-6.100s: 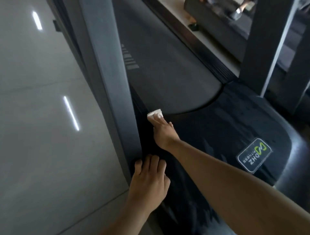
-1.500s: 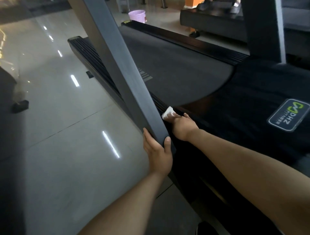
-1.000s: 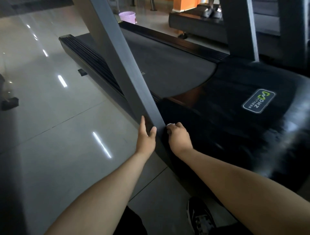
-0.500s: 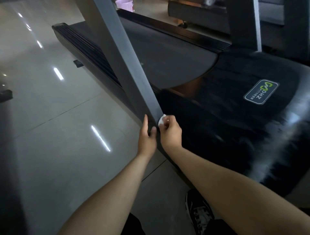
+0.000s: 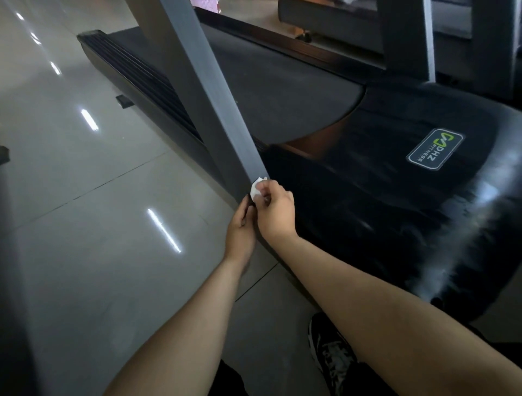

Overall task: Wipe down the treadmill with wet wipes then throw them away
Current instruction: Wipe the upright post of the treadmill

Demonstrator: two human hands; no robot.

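Step in hand: wiping the foot of the grey upright post (image 5: 214, 99), at the left edge of the treadmill (image 5: 381, 214) hood.

Right hand (image 5: 275, 214) pinches the bunched white wet wipe (image 5: 257, 188) against the post's lowest end. Left hand (image 5: 240, 226) lies just beside it, touching. Its fingertips are hidden at the post foot, so grip or mere contact: cannot tell.

Judgement: open the wipe to a fresh face, press it flat, run long single strokes up the post, and work into the seam at the foot.

Containers: what looks like a pink basket (image 5: 204, 3) on the floor beyond the belt (image 5: 282, 93), mostly cropped. Contents not visible.
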